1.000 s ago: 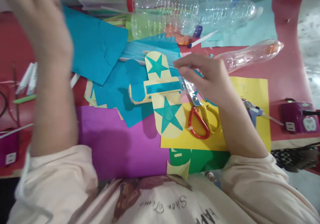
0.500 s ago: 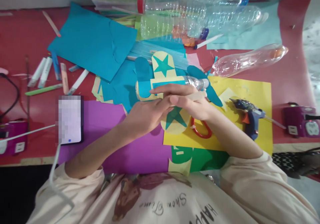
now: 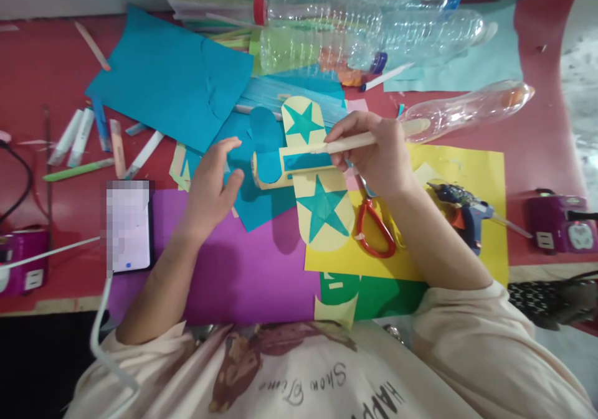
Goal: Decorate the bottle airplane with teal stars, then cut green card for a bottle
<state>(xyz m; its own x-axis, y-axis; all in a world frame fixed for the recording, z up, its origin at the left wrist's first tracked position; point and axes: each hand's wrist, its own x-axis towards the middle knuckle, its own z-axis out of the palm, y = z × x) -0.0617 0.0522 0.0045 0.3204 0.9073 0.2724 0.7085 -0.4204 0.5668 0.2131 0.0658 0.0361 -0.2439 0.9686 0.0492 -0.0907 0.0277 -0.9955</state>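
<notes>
Left hand (image 3: 212, 182) withdrawn from the paper plane (image 3: 322, 207) — now spread beside its tail. Right hand (image 3: 378, 157) lifted off the wing — now gripping a wooden stick (image 3: 415, 128) over it.

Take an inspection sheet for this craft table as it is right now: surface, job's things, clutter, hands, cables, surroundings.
Surface: red table, mostly covered by coloured paper sheets.
Job's things: bottle plane with yellow star wings lies on the papers; wooden stick held across its top.
Clutter: clear bottles, scissors, glue gun, phone, loose sticks.
Grippers: right hand shut on the wooden stick; left hand open, close to the plane's tail.
Cables: white cable from the phone; black cable at the left edge.
Surroundings: purple power strip at the right; grey floor beyond the table.
</notes>
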